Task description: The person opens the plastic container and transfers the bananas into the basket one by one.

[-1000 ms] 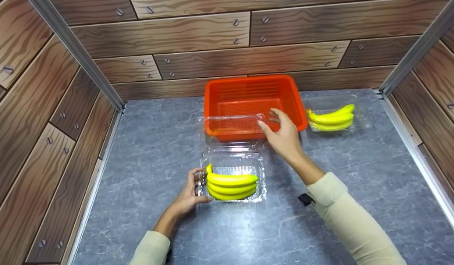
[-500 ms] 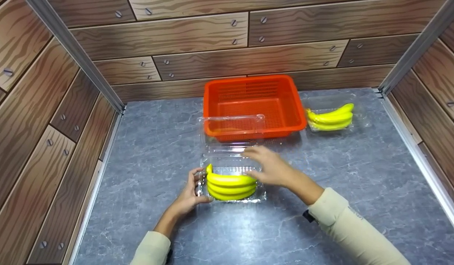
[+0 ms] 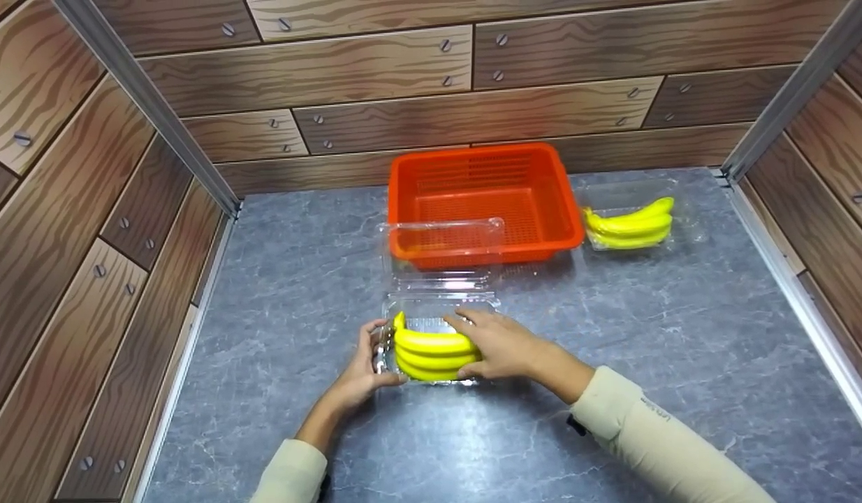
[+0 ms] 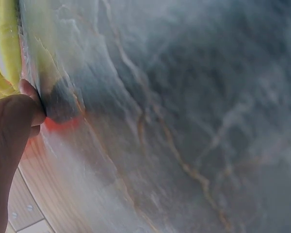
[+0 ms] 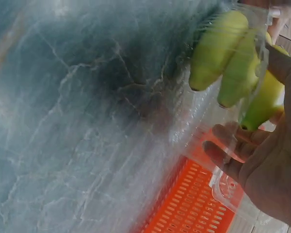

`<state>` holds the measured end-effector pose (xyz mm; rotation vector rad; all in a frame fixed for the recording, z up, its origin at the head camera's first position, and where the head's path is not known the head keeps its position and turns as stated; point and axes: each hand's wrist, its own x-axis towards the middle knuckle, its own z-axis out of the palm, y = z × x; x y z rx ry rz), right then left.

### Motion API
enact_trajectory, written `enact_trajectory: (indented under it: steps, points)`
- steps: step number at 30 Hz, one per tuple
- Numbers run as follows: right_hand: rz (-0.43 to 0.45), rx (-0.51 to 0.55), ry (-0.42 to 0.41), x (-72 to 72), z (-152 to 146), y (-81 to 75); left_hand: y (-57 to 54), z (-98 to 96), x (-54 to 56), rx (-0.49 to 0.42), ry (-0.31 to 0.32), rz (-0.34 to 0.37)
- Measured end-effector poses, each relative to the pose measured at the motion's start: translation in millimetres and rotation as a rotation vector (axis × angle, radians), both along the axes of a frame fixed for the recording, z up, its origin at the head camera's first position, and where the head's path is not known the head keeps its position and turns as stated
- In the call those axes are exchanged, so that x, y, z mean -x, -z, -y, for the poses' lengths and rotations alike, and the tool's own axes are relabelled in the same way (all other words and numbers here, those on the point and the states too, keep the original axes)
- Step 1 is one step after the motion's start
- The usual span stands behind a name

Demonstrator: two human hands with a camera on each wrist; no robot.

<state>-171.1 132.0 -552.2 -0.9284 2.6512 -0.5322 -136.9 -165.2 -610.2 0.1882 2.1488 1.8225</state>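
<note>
A bunch of yellow bananas (image 3: 434, 355) lies in the near tray of a clear plastic clamshell container (image 3: 420, 306). Its lid (image 3: 441, 241) is raised at the back, in front of the red basket. My left hand (image 3: 358, 370) pinches the container's left edge; in the left wrist view, thumb and fingers meet at the rim. My right hand (image 3: 504, 346) spans the right end of the bunch, thumb on the near side and fingers on the far side, hiding the tips. In the right wrist view several banana tips (image 5: 252, 114) show beside the fingers, some through the container wall.
A red perforated basket (image 3: 396, 188) stands at the back wall, behind the lid. To its right sits another clear container with bananas (image 3: 630, 229) in it. Wood-patterned walls (image 3: 375, 66) enclose the grey marbled table (image 3: 284, 279) at the back and sides.
My right hand has come down from the raised lid, over the container, to the right end of the bananas. The left hand has stayed on the container's left edge.
</note>
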Motion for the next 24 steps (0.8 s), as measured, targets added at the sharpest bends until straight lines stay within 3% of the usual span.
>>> enact_trajectory:
  steps: [10, 14, 24]
  points:
    - [0.027, 0.105, -0.047, -2.5, 0.3, 8.6, 0.0, -1.6, 1.0, 0.019, -0.005, -0.013]
    - [-0.004, 0.129, -0.058, -2.0, -0.3, 10.1, -0.2, -1.1, 0.8, 0.019, -0.009, -0.011]
    - [-0.024, 0.140, -0.046, -1.4, -6.2, 3.2, 1.6, 0.3, 0.9, 0.009, -0.020, 0.018]
